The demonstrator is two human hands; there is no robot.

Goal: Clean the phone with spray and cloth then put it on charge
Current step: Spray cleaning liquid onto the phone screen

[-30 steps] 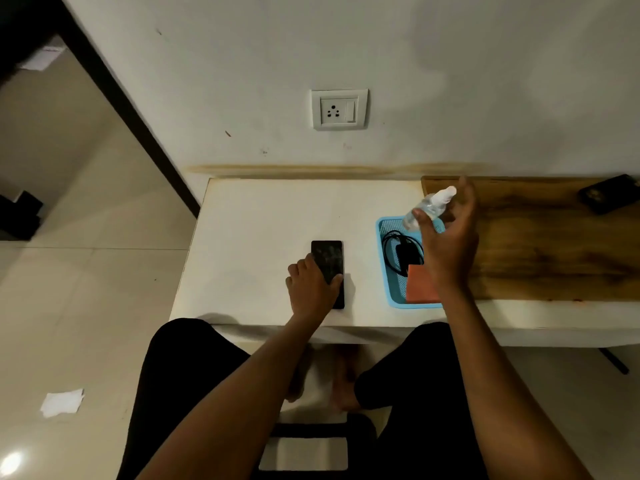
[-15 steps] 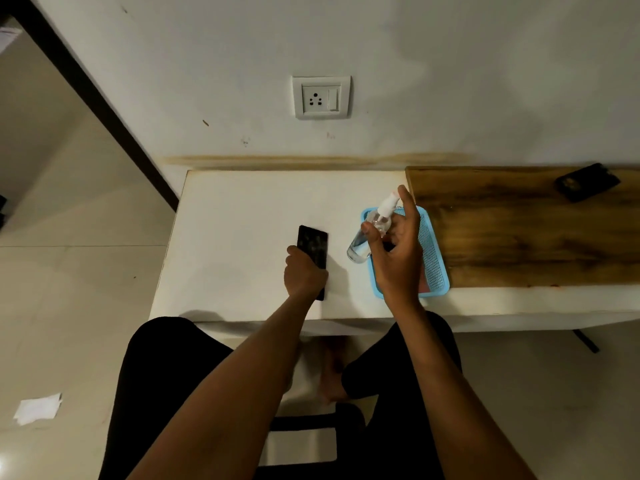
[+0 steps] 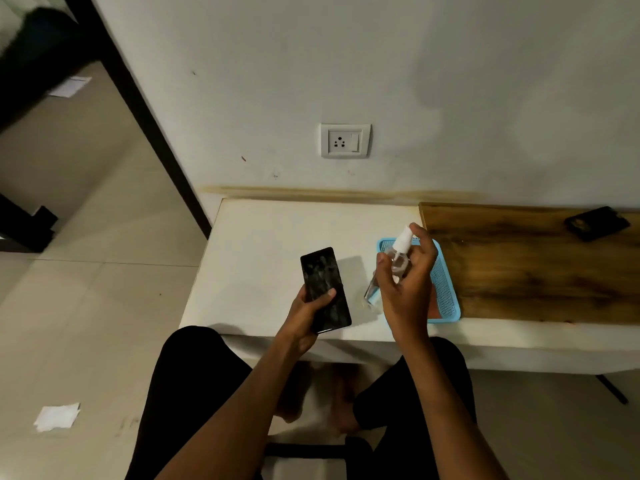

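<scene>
Holding the phone (image 3: 325, 289) above the desk (image 3: 256, 258), left hand (image 3: 304, 313) grips its lower end; dark screen smudged, streaky. Right hand (image 3: 407, 282) clasps the clear spray bottle (image 3: 394, 261), white nozzle up.

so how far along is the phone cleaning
Early. Left hand holds the smudged black phone up; right hand grips the clear spray bottle, finger on its white nozzle. Wiping remains, then charging at the white wall socket.
</scene>
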